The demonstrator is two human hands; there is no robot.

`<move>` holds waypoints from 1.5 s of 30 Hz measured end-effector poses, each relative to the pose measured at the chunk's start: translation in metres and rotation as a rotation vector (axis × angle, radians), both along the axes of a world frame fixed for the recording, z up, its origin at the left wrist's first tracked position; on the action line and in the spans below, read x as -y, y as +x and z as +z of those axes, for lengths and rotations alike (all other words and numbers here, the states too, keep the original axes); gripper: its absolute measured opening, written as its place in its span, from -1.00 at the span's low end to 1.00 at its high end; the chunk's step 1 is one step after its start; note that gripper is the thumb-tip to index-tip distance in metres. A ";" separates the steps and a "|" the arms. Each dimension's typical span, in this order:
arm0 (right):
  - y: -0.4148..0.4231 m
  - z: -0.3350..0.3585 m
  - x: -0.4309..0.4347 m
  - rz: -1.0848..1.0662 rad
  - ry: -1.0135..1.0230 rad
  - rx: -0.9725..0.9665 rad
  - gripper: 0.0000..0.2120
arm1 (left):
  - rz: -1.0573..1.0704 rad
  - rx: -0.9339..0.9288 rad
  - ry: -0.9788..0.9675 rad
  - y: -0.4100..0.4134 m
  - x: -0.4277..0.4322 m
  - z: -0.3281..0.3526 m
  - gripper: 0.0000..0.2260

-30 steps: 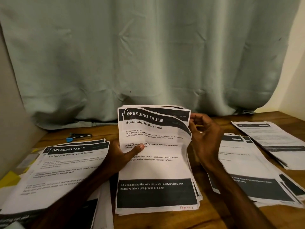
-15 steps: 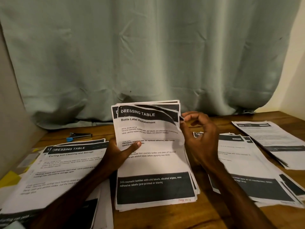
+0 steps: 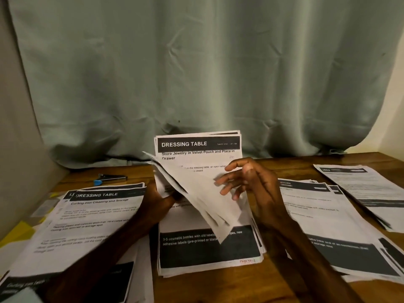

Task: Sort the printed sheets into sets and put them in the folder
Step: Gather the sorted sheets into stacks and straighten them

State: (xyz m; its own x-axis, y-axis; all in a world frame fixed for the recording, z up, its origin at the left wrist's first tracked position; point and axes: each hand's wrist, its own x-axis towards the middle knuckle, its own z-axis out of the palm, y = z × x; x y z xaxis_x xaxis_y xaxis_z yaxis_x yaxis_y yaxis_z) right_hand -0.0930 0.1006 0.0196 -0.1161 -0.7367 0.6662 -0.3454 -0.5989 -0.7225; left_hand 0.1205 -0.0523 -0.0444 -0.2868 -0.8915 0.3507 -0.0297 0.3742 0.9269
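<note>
- Head view, quick update: the front sheet (image 3: 203, 193) of the centre stack (image 3: 209, 254) has flopped over toward you. Half a second ago it stood flat with "Bottle Label Replacement" showing; now only its back and the "cosmetic bottles" footer show.
- That uncovers the Store Jewelry sheet (image 3: 197, 149) behind it, also headed DRESSING TABLE. My guess is you're still leafing through to see what belongs together. Sorting isn't done.
- Your left hand (image 3: 159, 200) hasn't budged and is still gripping the stack's left edge, propping it up off the wooden table (image 3: 273, 162).
- Your right hand (image 3: 247, 184) came in from the stack's right edge. It's released now, fingers spread and brushing the bent sheet. It's blurry, but I see no pinch.
- The sorted piles look the same as before: the Curling Iron pile (image 3: 94, 215) near left, and two more on the right (image 3: 328, 215) and far right (image 3: 367, 189).
- I can't spot a folder for sure. A yellow thing (image 3: 17, 232) peeks out on the left, which might be it.
</note>
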 end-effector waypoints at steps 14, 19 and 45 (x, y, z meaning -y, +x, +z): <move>-0.003 -0.022 0.024 -0.691 -0.041 -0.245 -0.61 | -0.035 0.069 -0.066 -0.006 -0.026 0.012 -0.63; 0.000 -0.021 0.025 -0.854 0.001 -0.144 -0.08 | -0.049 0.040 -0.039 -0.007 -0.032 0.017 -0.63; 0.005 -0.014 0.019 -0.747 -0.174 0.107 -0.76 | -0.090 0.005 0.078 -0.004 -0.032 0.019 -0.75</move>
